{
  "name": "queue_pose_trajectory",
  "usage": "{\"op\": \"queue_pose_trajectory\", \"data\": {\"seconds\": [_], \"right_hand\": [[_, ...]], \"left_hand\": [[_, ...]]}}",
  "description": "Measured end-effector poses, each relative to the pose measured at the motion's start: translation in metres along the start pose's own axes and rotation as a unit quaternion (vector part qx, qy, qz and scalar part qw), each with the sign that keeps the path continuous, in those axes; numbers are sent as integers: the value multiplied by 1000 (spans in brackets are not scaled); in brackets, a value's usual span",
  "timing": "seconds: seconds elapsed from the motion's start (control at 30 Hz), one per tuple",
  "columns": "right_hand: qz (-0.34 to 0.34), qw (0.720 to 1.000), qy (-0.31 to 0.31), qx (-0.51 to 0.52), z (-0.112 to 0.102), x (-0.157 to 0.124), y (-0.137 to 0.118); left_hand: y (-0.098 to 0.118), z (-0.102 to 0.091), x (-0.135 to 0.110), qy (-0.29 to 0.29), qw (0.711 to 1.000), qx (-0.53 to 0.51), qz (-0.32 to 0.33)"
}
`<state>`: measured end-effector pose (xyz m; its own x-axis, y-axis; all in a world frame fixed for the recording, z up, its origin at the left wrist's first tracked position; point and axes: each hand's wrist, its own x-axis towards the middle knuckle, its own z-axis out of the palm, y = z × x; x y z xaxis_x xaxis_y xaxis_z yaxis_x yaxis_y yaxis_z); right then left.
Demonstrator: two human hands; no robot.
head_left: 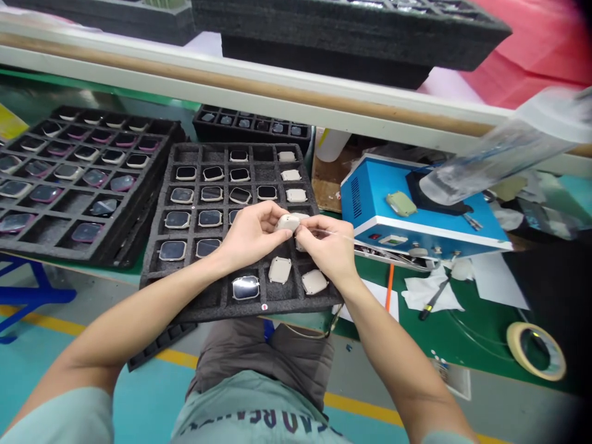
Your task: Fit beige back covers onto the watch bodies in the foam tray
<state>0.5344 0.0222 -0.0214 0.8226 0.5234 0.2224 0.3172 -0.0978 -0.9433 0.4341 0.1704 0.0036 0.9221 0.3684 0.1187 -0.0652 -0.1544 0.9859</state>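
My left hand (252, 233) is closed round a small beige square casing (289, 221), held above a black foam tray (160, 246). My right hand (326, 246) pinches a thin needle-like tool (333, 234) whose tip meets the casing's edge. Both hands hover over the tray's right half. Beneath them lie more beige casings (280, 269) turned face down, and a shiny screen-up unit (245, 287). Other cells hold dark-screened units (210, 217).
A second foam tray (28, 240) with pink-tinted screens sits at the left, a third tray (203, 128) behind. A blue machine box (370, 191) stands right of my hands. White wipes (428, 295), a black pen (432, 300) and a tape roll (536, 350) lie on the green mat.
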Motion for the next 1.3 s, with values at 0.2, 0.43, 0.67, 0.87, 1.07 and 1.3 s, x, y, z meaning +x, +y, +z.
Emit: {"op": "queue_pose_trajectory", "data": {"seconds": [0.2, 0.43, 0.67, 0.87, 1.07, 1.3], "right_hand": [[-17, 999, 41, -6, -2, -3, 7], [-74, 993, -86, -44, -9, -10, 10], [-62, 998, -28, -7, -12, -9, 16], [-45, 997, -45, 41, -10, -9, 25], [-61, 998, -32, 5, -9, -6, 19], [-101, 992, -48, -60, -10, -5, 15]], "left_hand": [[2, -24, 12, 84, 996, -22, -11], [-9, -28, 29, 22, 952, 303, -37], [-8, -17, 36, -93, 838, 536, -40], [-8, -16, 39, -111, 828, 549, -30], [-5, -13, 28, -78, 882, 463, 22], [0, -1, 13, -59, 942, 308, 122]]}}
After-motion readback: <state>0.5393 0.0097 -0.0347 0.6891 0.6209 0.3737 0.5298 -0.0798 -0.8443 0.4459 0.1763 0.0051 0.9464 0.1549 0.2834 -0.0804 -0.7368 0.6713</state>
